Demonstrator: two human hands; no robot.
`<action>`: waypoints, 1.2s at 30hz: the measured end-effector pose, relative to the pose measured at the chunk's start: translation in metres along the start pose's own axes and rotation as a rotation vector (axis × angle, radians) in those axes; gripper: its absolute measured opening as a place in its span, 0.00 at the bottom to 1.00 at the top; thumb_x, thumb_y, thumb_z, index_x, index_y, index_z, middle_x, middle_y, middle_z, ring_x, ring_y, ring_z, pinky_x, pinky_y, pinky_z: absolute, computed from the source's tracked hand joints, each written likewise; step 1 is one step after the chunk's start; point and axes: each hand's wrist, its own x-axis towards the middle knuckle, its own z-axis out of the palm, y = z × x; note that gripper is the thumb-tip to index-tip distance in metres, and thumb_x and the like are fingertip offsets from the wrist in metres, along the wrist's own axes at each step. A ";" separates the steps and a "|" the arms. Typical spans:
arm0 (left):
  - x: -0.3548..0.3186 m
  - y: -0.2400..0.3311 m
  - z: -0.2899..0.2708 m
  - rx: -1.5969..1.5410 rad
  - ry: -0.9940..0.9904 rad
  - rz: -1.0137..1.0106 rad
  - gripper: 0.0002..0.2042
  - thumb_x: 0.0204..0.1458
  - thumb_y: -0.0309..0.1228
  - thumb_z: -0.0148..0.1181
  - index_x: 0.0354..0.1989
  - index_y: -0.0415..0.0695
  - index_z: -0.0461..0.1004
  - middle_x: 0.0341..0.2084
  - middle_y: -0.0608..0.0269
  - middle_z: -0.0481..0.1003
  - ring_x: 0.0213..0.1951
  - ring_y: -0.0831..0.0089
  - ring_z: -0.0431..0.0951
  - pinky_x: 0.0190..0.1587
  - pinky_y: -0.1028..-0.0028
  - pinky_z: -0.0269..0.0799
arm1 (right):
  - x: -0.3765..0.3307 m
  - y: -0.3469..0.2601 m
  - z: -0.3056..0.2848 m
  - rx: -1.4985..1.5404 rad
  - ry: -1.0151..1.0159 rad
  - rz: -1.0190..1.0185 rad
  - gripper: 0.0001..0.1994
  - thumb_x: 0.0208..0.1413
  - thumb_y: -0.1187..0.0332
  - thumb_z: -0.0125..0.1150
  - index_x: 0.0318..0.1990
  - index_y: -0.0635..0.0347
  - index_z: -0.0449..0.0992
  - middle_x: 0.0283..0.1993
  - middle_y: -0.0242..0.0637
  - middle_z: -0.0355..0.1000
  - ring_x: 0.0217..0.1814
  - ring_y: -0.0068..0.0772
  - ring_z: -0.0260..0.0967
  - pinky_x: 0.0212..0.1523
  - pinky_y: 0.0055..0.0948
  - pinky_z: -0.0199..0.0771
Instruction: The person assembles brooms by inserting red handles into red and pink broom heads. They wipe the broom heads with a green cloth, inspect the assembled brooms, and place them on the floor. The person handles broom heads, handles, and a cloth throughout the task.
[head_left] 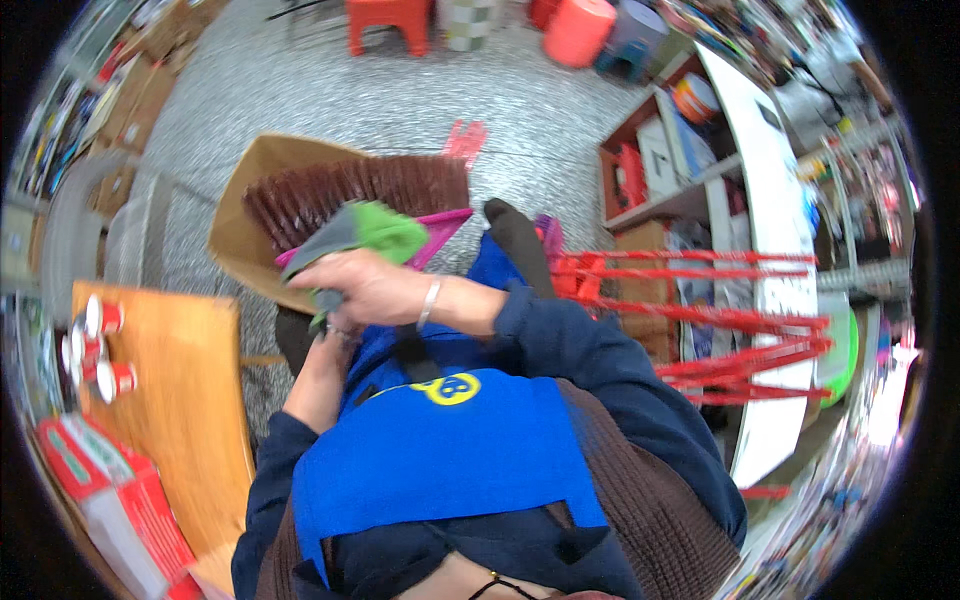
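A broom head (pixel 360 190) with dark brown bristles and a magenta base is held up in front of my lap, bristles pointing away from me. My right hand (pixel 365 285), a light bracelet at its wrist, is closed on a green and grey cloth (pixel 385 230) pressed against the broom's base. Just below it, my left hand (pixel 340 330) is closed around the broom near a grey part; my right hand partly covers its fingers. Behind the bristles stands an open cardboard box (pixel 235 225). The hands are slightly blurred.
At the left is a wooden table (pixel 185 430) with red and white paper cups (pixel 115 380) and a red and white carton (pixel 120 500). Red straps (pixel 730 320) stretch across the right side beside a white-topped shelf unit (pixel 780 220). A red stool (pixel 388 22) stands far ahead.
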 end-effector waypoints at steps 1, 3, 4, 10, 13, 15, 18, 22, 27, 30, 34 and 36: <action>0.002 -0.002 -0.007 0.012 -0.020 -0.028 0.13 0.52 0.31 0.50 0.45 0.40 0.68 0.39 0.62 0.72 0.40 0.70 0.73 0.43 0.70 0.70 | 0.003 -0.004 0.003 0.086 0.033 -0.082 0.22 0.34 0.82 0.55 0.43 0.63 0.73 0.42 0.46 0.72 0.47 0.47 0.68 0.48 0.35 0.68; 0.004 -0.006 -0.020 0.038 -0.050 -0.071 0.13 0.53 0.32 0.50 0.45 0.40 0.68 0.39 0.61 0.72 0.41 0.70 0.73 0.44 0.69 0.70 | 0.005 -0.011 0.005 0.248 0.027 -0.111 0.18 0.36 0.82 0.53 0.40 0.65 0.74 0.40 0.45 0.73 0.46 0.44 0.69 0.47 0.32 0.68; 0.005 -0.006 -0.026 0.047 -0.063 -0.083 0.13 0.53 0.32 0.50 0.45 0.40 0.68 0.40 0.61 0.72 0.41 0.69 0.73 0.44 0.69 0.70 | 0.003 -0.015 0.004 0.364 0.022 -0.039 0.16 0.37 0.81 0.52 0.38 0.65 0.74 0.36 0.42 0.74 0.42 0.34 0.71 0.44 0.28 0.68; 0.017 0.001 -0.038 0.120 -0.039 -0.081 0.14 0.55 0.35 0.50 0.45 0.39 0.69 0.41 0.60 0.72 0.43 0.67 0.73 0.47 0.67 0.69 | -0.034 -0.012 -0.040 0.638 -0.022 0.238 0.11 0.42 0.74 0.54 0.36 0.65 0.75 0.35 0.34 0.74 0.38 0.22 0.68 0.42 0.24 0.68; 0.025 0.012 -0.039 -0.071 -0.045 0.047 0.14 0.55 0.35 0.51 0.45 0.39 0.68 0.42 0.59 0.72 0.44 0.66 0.73 0.49 0.64 0.69 | -0.067 -0.001 -0.057 0.843 0.092 0.399 0.10 0.50 0.66 0.57 0.34 0.64 0.73 0.32 0.29 0.71 0.34 0.20 0.67 0.39 0.22 0.67; 0.025 0.017 -0.045 -0.161 0.020 0.191 0.13 0.54 0.31 0.52 0.45 0.39 0.68 0.43 0.58 0.72 0.45 0.63 0.72 0.50 0.62 0.68 | -0.090 0.012 -0.060 0.920 0.258 0.589 0.09 0.52 0.64 0.57 0.33 0.61 0.72 0.32 0.28 0.70 0.34 0.19 0.66 0.37 0.22 0.67; 0.026 0.024 -0.060 -0.260 0.248 0.234 0.12 0.50 0.26 0.53 0.44 0.40 0.68 0.44 0.57 0.72 0.47 0.63 0.71 0.52 0.60 0.67 | -0.122 0.033 -0.065 1.106 0.381 0.657 0.07 0.51 0.66 0.57 0.32 0.59 0.71 0.30 0.28 0.69 0.32 0.20 0.66 0.37 0.23 0.68; 0.045 0.014 -0.077 -0.337 0.341 0.299 0.12 0.49 0.23 0.52 0.43 0.38 0.69 0.44 0.56 0.71 0.48 0.63 0.70 0.54 0.60 0.65 | -0.142 0.060 -0.058 1.425 0.658 0.817 0.08 0.47 0.72 0.52 0.36 0.61 0.70 0.35 0.37 0.71 0.37 0.32 0.71 0.42 0.30 0.71; 0.062 -0.012 -0.094 -0.430 0.419 0.235 0.12 0.51 0.25 0.52 0.45 0.38 0.68 0.45 0.55 0.71 0.49 0.62 0.70 0.55 0.56 0.63 | -0.148 0.074 -0.061 1.364 0.603 0.788 0.18 0.40 0.77 0.47 0.43 0.65 0.69 0.43 0.42 0.69 0.46 0.36 0.68 0.51 0.32 0.68; 0.060 -0.023 -0.102 -0.618 0.354 0.119 0.14 0.52 0.27 0.51 0.47 0.37 0.66 0.46 0.54 0.70 0.49 0.60 0.70 0.54 0.55 0.64 | -0.145 0.079 -0.058 1.163 0.552 0.926 0.17 0.40 0.78 0.50 0.43 0.65 0.69 0.43 0.41 0.69 0.47 0.34 0.68 0.51 0.31 0.67; 0.059 -0.033 -0.101 -0.619 0.243 0.098 0.14 0.51 0.27 0.52 0.47 0.37 0.66 0.46 0.53 0.71 0.50 0.59 0.70 0.54 0.57 0.65 | -0.149 0.084 -0.049 1.183 0.528 1.014 0.14 0.46 0.73 0.57 0.43 0.64 0.70 0.41 0.37 0.71 0.43 0.29 0.69 0.47 0.28 0.70; 0.058 -0.033 -0.095 -0.608 0.285 0.102 0.14 0.51 0.27 0.53 0.46 0.37 0.67 0.46 0.53 0.71 0.50 0.60 0.70 0.54 0.59 0.66 | -0.150 0.085 -0.046 1.263 0.531 1.008 0.13 0.49 0.71 0.59 0.43 0.63 0.70 0.39 0.35 0.72 0.39 0.27 0.71 0.43 0.25 0.71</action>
